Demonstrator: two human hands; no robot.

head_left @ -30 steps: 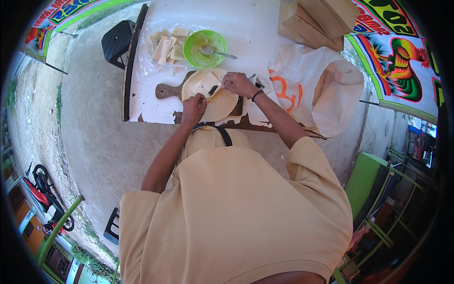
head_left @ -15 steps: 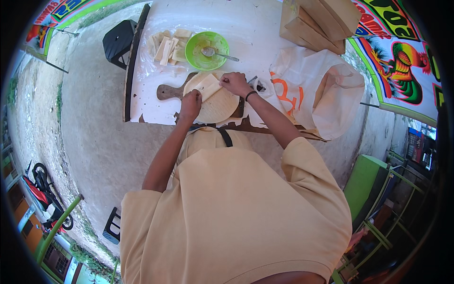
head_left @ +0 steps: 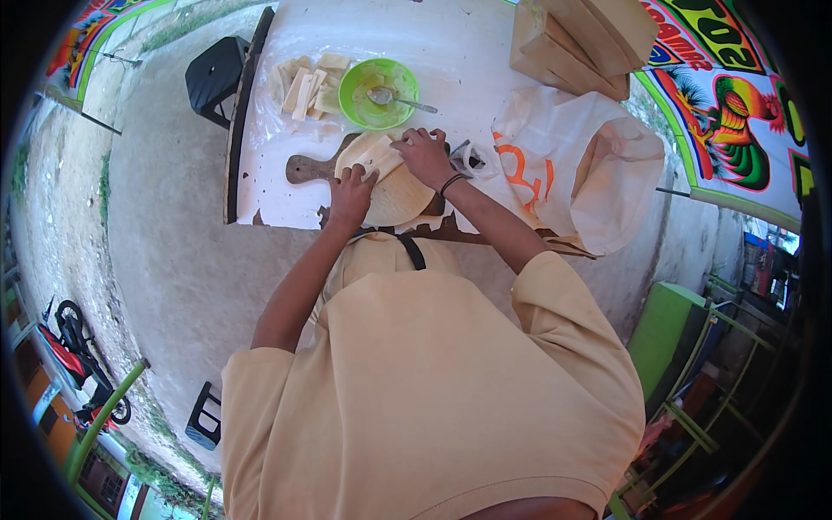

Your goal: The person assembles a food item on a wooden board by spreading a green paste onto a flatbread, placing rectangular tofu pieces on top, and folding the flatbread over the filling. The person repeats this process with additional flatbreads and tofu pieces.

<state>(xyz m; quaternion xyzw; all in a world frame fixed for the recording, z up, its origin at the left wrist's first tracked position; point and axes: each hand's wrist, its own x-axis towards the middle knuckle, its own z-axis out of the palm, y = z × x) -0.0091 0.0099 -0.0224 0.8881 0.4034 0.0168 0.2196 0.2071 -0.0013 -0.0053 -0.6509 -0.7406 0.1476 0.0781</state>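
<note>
A stack of thin, round, pale wrappers (head_left: 400, 198) lies on a wooden cutting board (head_left: 305, 169) at the table's near edge. The top wrapper is folded into a flat strip (head_left: 373, 156) that slants across the stack. My left hand (head_left: 352, 194) has its fingers curled over the strip's lower left end. My right hand (head_left: 425, 158) grips the other end, thumb and fingers bent around it. Beyond the board is a green bowl (head_left: 349, 97) with a spoon (head_left: 407, 103) and some pale filling. Finished-looking flat, pale rolls (head_left: 305, 91) are piled on clear plastic beside the bowl.
A white plastic bag (head_left: 598, 139) with orange print lies at the right, near a small crumpled bag (head_left: 474, 159). Brown cardboard (head_left: 576, 52) stands at the far right. A black stool (head_left: 212, 78) is left of the table.
Both hands have closed in over the folded strip; the fingers, pinching its ends before, now bend over it. The right hand has moved slightly left and nearer to me.
</note>
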